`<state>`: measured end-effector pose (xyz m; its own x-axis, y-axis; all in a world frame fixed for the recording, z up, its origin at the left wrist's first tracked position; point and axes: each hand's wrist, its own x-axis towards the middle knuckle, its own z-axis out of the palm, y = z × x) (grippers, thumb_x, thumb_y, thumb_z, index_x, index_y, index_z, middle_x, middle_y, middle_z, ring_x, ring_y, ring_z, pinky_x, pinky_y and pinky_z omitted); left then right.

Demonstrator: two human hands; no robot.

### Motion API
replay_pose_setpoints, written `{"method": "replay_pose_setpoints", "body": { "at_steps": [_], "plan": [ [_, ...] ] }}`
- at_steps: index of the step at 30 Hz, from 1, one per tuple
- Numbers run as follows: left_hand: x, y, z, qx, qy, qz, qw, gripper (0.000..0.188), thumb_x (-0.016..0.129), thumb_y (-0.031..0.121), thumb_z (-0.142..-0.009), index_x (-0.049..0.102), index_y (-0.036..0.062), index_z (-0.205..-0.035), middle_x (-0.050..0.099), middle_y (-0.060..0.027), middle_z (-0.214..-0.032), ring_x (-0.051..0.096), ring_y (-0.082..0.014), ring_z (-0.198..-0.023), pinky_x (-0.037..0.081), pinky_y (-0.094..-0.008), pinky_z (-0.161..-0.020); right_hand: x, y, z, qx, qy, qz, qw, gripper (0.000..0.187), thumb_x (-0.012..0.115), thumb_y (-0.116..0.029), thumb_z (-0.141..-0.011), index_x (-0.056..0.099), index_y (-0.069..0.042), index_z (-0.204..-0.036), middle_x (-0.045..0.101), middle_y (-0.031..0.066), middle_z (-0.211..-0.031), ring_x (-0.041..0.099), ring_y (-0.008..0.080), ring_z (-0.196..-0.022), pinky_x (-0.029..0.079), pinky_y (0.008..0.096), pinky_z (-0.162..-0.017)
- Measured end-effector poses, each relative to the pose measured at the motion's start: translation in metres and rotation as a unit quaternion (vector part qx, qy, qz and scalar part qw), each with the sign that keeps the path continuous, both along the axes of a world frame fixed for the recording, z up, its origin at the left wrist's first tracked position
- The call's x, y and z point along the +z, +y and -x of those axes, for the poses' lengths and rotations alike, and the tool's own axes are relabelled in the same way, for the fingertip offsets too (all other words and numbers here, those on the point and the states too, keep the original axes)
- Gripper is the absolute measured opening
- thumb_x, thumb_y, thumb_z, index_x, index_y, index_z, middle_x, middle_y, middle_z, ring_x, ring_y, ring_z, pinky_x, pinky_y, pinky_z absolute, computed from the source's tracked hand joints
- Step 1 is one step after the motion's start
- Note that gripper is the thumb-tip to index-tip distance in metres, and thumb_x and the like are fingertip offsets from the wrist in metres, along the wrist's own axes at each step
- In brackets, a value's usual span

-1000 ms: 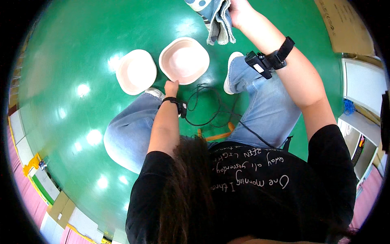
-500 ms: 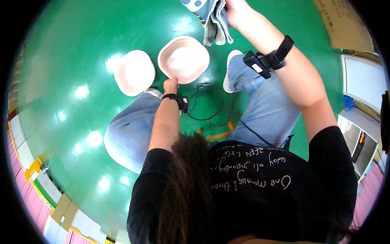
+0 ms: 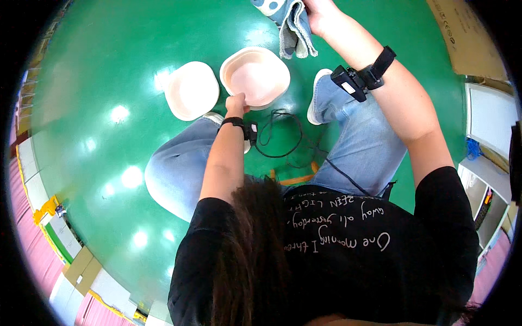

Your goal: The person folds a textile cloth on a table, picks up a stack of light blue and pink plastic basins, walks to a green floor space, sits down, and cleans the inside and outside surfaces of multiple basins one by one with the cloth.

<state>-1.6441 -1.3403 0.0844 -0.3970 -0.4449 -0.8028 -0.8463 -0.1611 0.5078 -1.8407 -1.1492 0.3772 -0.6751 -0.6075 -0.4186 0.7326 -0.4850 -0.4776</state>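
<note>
A pale pink basin [image 3: 260, 81] with rounded corners rests on the green floor in front of me. At its near-left rim, my left hand [image 3: 237, 102] is closed on the edge. My right hand [image 3: 322, 17], at the top of the view, grips a folded blue and white cloth [image 3: 293, 33] with a spotted part and frayed-looking edges. The cloth hangs beyond the basin, to its upper right, apart from it. Part of the cloth and some of my right fingers are cut off or hidden. To the left stands a second pale basin [image 3: 192, 91], touched by neither hand.
Between my legs, a black cable [image 3: 280, 156] loops over the floor beside an orange-brown wooden piece [image 3: 296, 180]. A cardboard box [image 3: 473, 38] is at the far right, above a white shelf unit [image 3: 484, 174]. Several boxes [image 3: 81, 271] line the lower left edge.
The whole view has shifted slightly, so things appear a little further right. My left hand has moved slightly forward at the basin's rim. My right hand still holds the cloth.
</note>
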Motion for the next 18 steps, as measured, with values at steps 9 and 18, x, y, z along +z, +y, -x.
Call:
{"method": "replay_pose_setpoints", "body": {
  "at_steps": [9, 18],
  "plan": [
    [0.111, -0.049, 0.061, -0.072, 0.172, 0.050, 0.981, 0.029, 0.062, 0.009, -0.074, 0.056, -0.0056, -0.098, 0.063, -0.0138, -0.083, 0.064, -0.0278, -0.064, 0.056, -0.0385, -0.047, 0.012, 0.002, -0.011, -0.043, 0.009, -0.006, 0.999, 0.021, 0.040, -0.013, -0.089, 0.059, -0.005, -0.094, 0.066, 0.0120, -0.087, 0.064, 0.0263, -0.077, 0.054, 0.0393, -0.072],
    [0.301, -0.024, 0.064, -0.153, 0.358, -0.093, 0.916, 0.072, 0.055, 0.005, -0.077, 0.019, 0.0124, -0.138, 0.048, -0.0166, -0.118, 0.061, -0.0281, -0.097, 0.059, -0.0450, -0.068, -0.009, 0.018, -0.023, -0.100, 0.079, -0.067, 0.990, 0.022, 0.043, -0.018, -0.091, 0.060, -0.007, -0.101, 0.065, 0.0107, -0.086, 0.062, 0.0243, -0.071, 0.054, 0.0390, -0.064]
  ]
}}
